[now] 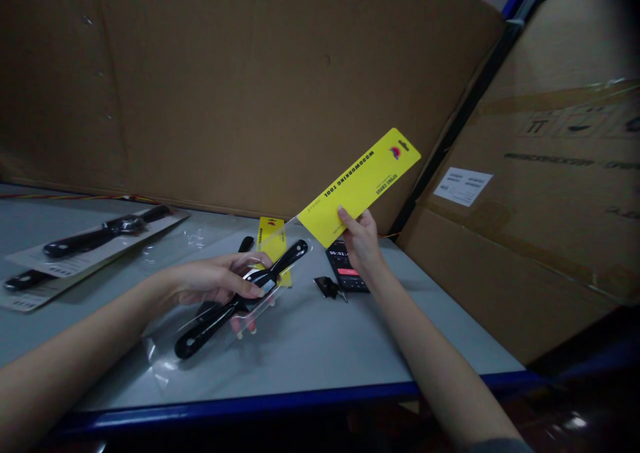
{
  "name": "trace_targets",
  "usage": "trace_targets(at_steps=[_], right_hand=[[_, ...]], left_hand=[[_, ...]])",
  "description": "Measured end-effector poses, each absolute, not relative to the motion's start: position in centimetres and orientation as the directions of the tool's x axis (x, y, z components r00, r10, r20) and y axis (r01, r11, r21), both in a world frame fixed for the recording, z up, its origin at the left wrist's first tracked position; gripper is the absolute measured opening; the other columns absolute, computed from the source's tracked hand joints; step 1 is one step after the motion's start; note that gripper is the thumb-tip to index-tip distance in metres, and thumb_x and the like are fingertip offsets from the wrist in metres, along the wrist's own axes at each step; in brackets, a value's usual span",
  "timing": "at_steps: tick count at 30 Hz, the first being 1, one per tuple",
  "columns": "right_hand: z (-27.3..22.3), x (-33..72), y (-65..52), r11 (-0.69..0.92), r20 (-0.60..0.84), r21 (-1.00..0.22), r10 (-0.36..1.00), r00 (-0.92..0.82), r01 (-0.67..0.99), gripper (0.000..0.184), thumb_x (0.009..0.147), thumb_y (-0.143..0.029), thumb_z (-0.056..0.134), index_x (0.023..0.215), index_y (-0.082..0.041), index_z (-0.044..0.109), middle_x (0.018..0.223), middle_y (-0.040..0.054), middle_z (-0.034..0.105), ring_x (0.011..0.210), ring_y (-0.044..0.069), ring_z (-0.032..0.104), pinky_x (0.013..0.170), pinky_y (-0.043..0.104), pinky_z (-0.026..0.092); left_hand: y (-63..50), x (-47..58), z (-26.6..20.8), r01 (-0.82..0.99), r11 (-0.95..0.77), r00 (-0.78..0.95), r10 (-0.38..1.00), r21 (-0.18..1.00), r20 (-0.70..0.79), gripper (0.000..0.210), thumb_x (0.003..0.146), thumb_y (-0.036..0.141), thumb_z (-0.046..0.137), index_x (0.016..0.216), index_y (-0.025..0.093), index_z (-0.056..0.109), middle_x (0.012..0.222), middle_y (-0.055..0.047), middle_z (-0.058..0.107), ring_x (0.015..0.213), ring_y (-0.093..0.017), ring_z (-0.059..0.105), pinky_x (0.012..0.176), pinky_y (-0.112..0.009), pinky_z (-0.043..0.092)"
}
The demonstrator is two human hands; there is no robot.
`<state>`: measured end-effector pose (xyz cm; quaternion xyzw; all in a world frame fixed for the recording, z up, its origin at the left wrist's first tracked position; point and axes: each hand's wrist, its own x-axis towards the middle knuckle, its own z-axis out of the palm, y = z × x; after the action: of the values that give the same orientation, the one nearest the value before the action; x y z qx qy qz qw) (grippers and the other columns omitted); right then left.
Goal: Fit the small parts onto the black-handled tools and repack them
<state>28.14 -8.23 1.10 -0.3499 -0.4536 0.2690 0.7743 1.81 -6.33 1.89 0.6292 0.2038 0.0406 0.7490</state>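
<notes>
My left hand (225, 283) is closed around a black spokeshave (215, 326) lying in a clear plastic sleeve (163, 353). The thumb presses on the tool's middle, and the fingers pass underneath. My right hand (363, 239) pinches a yellow printed card (360, 186) near its lower edge, thumb on top. The card is raised and tilted up to the right. Its lower left corner meets the upper end of the sleeve; whether it is partly inside, I cannot tell. Behind my left hand lies a second yellow card (271, 236) beside another black handle (246, 244).
Packaged black spokeshaves (80, 245) on pale cards lie at the left of the grey table (310, 359). A phone (350, 276) showing a timer and a small black packet (327, 287) are near my right hand. Cardboard boxes (250, 93) stand behind and at the right.
</notes>
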Motion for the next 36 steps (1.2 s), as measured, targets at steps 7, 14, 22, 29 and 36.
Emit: trace_targets(at_steps=[7, 14, 22, 29, 36], right_hand=[[0.7, 27.4, -8.2, 0.488, 0.424, -0.863, 0.842, 0.335, -0.134, 0.032, 0.062, -0.032, 0.070, 0.089, -0.020, 0.056, 0.096, 0.0022, 0.066, 0.086, 0.018, 0.062, 0.073, 0.030, 0.052], [0.2, 24.1, -9.1, 0.343, 0.340, -0.928, 0.939, 0.051, -0.148, 0.037, 0.061, -0.030, 0.071, 0.094, -0.020, 0.058, 0.101, 0.0050, 0.065, 0.088, 0.019, 0.061, 0.078, 0.032, 0.049], [1.5, 32.1, -7.6, 0.591, 0.399, -0.795, 0.682, 0.614, -0.140, 0.047, 0.070, -0.042, 0.059, 0.113, -0.028, 0.047, 0.109, 0.0006, 0.060, 0.087, 0.014, 0.060, 0.065, 0.025, 0.048], [0.3, 30.4, -7.4, 0.472, 0.371, -0.878, 0.771, 0.518, -0.074, 0.036, 0.065, -0.036, 0.061, 0.097, -0.019, 0.061, 0.095, 0.0032, 0.065, 0.080, 0.016, 0.060, 0.060, 0.023, 0.046], [0.1, 24.5, -8.8, 0.364, 0.300, -0.909, 0.909, 0.289, -0.204, 0.040, 0.069, -0.033, 0.061, 0.107, -0.024, 0.057, 0.104, 0.0026, 0.062, 0.090, 0.016, 0.058, 0.068, 0.024, 0.046]], left_hand=[[-5.9, 2.2, 1.1, 0.135, 0.178, 0.927, 0.325, 0.975, -0.188, 0.036, 0.071, 0.018, 0.062, 0.102, 0.021, 0.044, 0.095, -0.006, 0.061, 0.066, -0.018, 0.065, 0.062, -0.033, 0.052], [-5.9, 2.5, 0.9, 0.103, 0.180, 0.909, 0.382, 0.978, -0.166, 0.041, 0.070, 0.020, 0.062, 0.106, 0.022, 0.042, 0.096, -0.005, 0.058, 0.067, -0.018, 0.064, 0.060, -0.032, 0.051], [-6.8, 2.6, 1.8, 0.210, 0.303, 0.911, 0.284, 0.929, -0.299, 0.038, 0.075, 0.031, 0.056, 0.109, 0.020, 0.045, 0.086, -0.008, 0.064, 0.065, -0.021, 0.064, 0.060, -0.035, 0.049], [-7.0, 2.9, 1.4, 0.224, 0.432, 0.862, 0.329, 0.874, -0.384, 0.051, 0.073, 0.051, 0.052, 0.110, 0.017, 0.054, 0.081, -0.010, 0.067, 0.063, -0.022, 0.064, 0.060, -0.036, 0.049], [-7.5, 3.2, 1.9, 0.269, 0.512, 0.750, 0.420, 0.816, -0.511, 0.060, 0.065, 0.063, 0.051, 0.095, 0.013, 0.063, 0.074, -0.012, 0.068, 0.057, -0.022, 0.063, 0.055, -0.035, 0.050]])
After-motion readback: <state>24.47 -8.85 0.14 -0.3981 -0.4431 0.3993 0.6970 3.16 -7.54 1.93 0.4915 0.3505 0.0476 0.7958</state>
